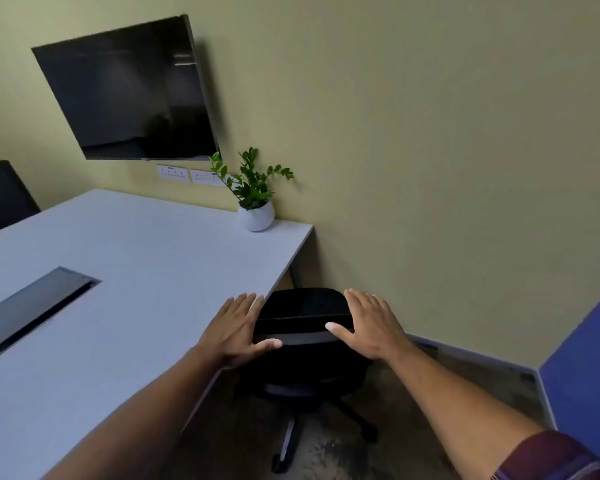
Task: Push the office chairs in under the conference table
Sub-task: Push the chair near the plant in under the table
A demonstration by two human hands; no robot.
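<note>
Office chair [302,327] is sitting beside the conference table [136,258] corner; left hand [234,329] and right hand [369,327] are resting flat, fingers spread, gripping nothing. Pushing unevenly, it's probably swivelling into the table edge.

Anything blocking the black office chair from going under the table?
Nothing visible does. The black swivel office chair sits at the edge of the light grey conference table, near the table leg; both hands are at its backrest.
</note>
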